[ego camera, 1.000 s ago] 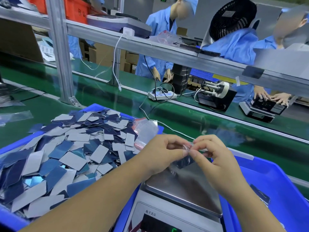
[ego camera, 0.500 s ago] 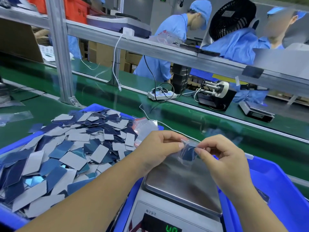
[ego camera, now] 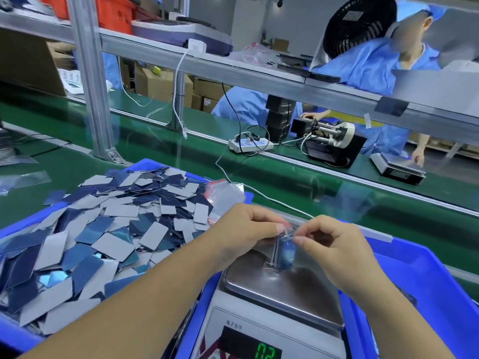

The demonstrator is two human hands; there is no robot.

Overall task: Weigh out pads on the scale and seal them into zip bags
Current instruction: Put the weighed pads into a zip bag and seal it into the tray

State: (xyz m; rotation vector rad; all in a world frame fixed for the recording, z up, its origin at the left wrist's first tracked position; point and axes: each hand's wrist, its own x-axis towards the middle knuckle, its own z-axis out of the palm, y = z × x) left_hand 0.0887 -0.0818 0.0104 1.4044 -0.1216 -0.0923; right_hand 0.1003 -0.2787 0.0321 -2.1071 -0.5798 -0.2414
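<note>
Scale [ego camera: 280, 301] in the foreground, its green display lit, its steel pan just under the hands. Above the pan, the left hand [ego camera: 246, 229] and right hand [ego camera: 334, 244] pinch the top edge of a small clear zip bag [ego camera: 283, 251] between curled fingers and thumbs; blue pads show inside the bag, which hangs toward the pan. Left of the scale, a blue tray [ego camera: 15, 338] holds a heap of loose grey and blue pads [ego camera: 108, 229], with spare bags [ego camera: 225, 195] at its far corner. Beyond lies the green bench [ego camera: 298, 185].
</note>
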